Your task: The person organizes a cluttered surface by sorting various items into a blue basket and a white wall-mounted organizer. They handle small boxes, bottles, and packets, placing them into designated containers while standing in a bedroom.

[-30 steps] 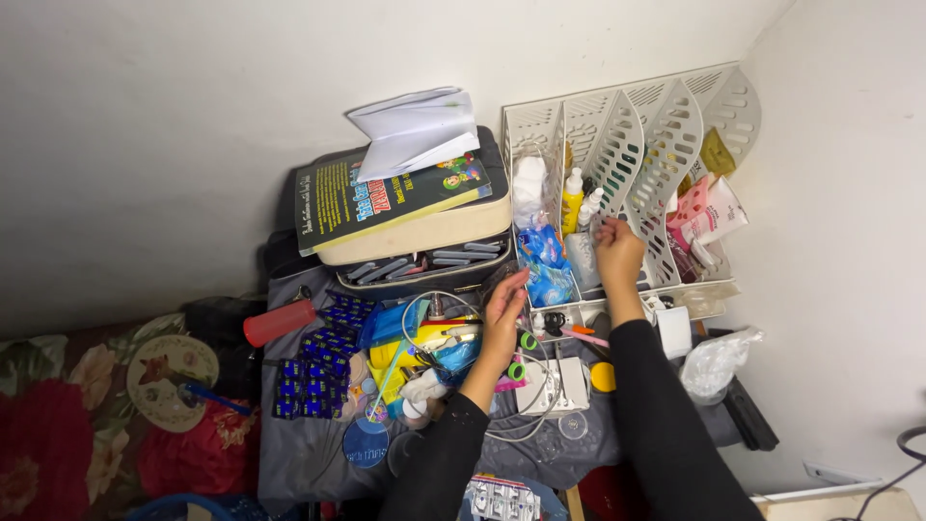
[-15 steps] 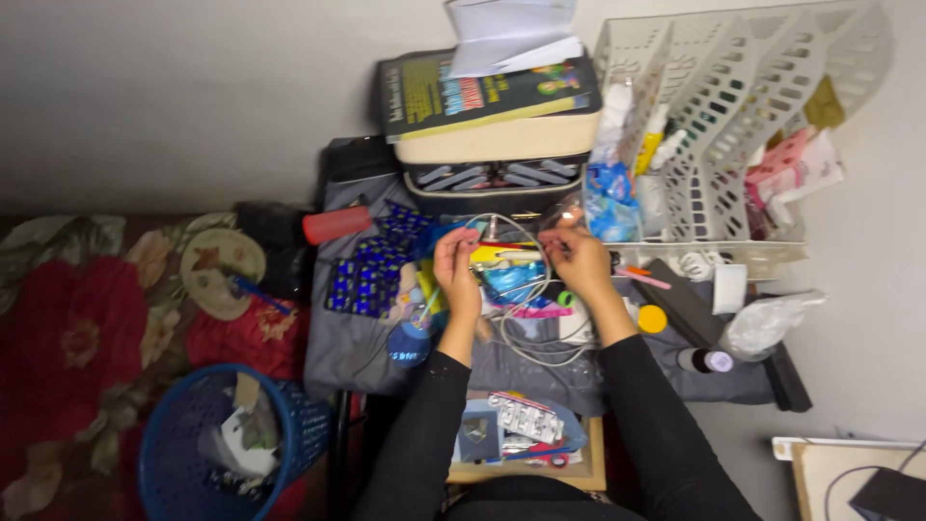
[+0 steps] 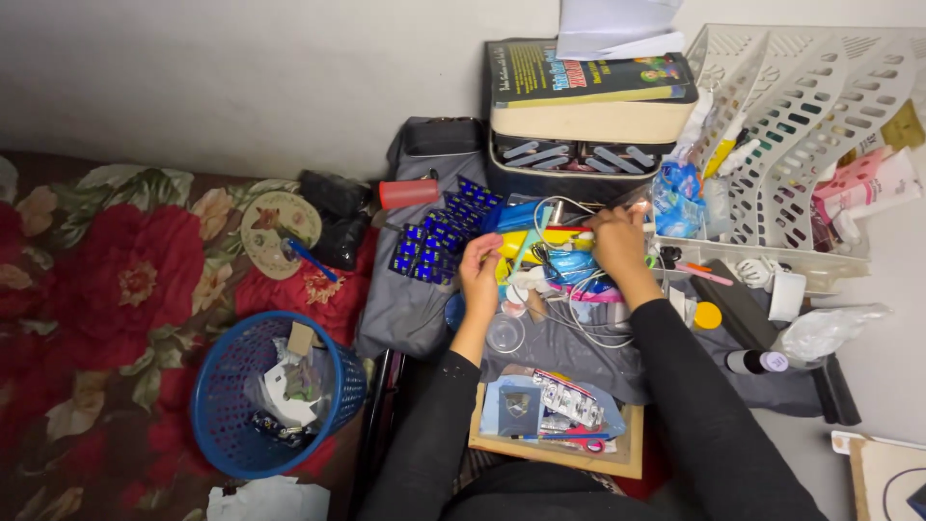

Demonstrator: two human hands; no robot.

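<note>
While both hands work in the heap on the grey cloth (image 3: 405, 314), the biggest thing in view is the floral bedspread (image 3: 116, 280), filling the nine o'clock side. At seven o'clock on it stands a blue mesh bin (image 3: 340, 405) with paper scraps inside. At two o'clock a white slotted organiser (image 3: 801, 106) leans on the wall, with bottles and packets in its bays. At twelve o'clock a thick book (image 3: 588, 77) lies on a cream case (image 3: 579, 123).

Smaller things crowd the cloth. Blue blister packs (image 3: 439, 236) lie at eleven o'clock of the left hand (image 3: 479, 275), and a red cylinder (image 3: 408, 193) lies beyond them. A clear round lid (image 3: 504, 333) sits at five o'clock of that hand.

The right hand (image 3: 617, 243) is sunk into a tangle of white cable (image 3: 569, 323) and coloured bits. Its fingers curl downward, but whether they hold anything is hidden. The left hand's fingers bend over a yellow item (image 3: 526, 243), touching or just above it, and its grip cannot be made out either.

This looks like picking through loose clutter. Lifting any one piece would call for freeing it from the cable loops without dragging its neighbours.
</note>
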